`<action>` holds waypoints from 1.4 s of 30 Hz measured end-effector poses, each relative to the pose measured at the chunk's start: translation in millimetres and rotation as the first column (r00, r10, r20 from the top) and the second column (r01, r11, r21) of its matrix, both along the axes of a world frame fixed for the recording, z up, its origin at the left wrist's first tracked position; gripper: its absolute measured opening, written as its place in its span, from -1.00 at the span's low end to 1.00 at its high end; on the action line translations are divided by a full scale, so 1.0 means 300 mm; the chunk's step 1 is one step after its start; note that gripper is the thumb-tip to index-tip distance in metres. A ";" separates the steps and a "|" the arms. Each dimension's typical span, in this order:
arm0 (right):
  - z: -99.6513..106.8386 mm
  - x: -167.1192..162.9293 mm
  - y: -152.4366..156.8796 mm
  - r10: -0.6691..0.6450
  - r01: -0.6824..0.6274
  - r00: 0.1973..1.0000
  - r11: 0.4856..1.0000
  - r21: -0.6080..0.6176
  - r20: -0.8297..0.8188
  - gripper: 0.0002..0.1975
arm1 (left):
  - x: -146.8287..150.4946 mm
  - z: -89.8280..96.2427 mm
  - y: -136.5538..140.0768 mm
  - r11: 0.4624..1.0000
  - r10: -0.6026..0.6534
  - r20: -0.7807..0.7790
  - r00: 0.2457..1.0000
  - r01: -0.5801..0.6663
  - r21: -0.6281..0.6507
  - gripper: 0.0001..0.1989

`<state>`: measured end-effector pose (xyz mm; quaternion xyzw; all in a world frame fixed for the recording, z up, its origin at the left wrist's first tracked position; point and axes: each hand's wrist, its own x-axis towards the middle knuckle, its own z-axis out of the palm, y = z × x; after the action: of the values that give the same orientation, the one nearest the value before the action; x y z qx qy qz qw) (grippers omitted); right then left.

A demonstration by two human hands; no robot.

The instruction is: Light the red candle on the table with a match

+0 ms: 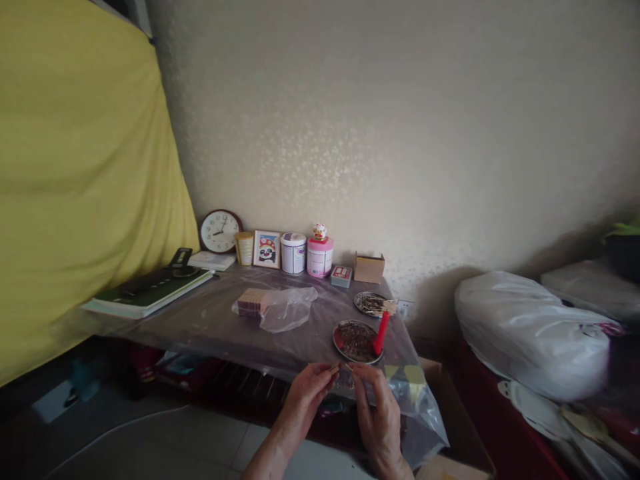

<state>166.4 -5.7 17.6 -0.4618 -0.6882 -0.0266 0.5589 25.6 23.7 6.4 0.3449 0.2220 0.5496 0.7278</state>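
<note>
My left hand (307,393) and my right hand (377,407) meet at the near edge of a low table (210,320) covered in clear plastic. Both pinch a small thin pale stick (335,367) between their fingertips. Just beyond the hands lies a round metal tray (356,341) of dark burnt bits, with a red candle (381,332) standing at its right rim. A second small tray (371,303) with pale sticks sits farther back.
A plastic bag with a tan block (273,305) lies mid-table. Along the wall stand a clock (220,231), tins (293,253), a framed picture, a pink jar (320,256) and a cardboard box (369,267). Books (147,292) lie left; a yellow curtain hangs left; white bags (530,333) sit right.
</note>
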 end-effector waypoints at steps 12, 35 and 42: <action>0.010 0.007 0.000 -0.057 0.056 0.996 0.998 0.008 0.066 -0.84 | -0.006 0.007 -0.005 1.000 0.015 -0.003 1.000 -0.016 -0.017 -0.82; 0.031 -0.006 -0.020 -0.039 0.042 0.998 0.998 0.047 -0.050 -0.88 | -0.005 0.015 -0.006 1.000 0.029 0.002 1.000 -0.029 -0.011 -0.84; -0.028 0.040 0.049 -0.123 0.121 0.992 0.991 -0.061 -0.038 -0.83 | -0.021 0.039 -0.029 1.000 0.004 0.011 1.000 -0.004 0.006 -0.82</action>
<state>178.3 9.0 9.2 -0.5198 -0.6472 -0.0309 0.5567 19.3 15.1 18.0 0.3434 0.2172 0.5538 0.7268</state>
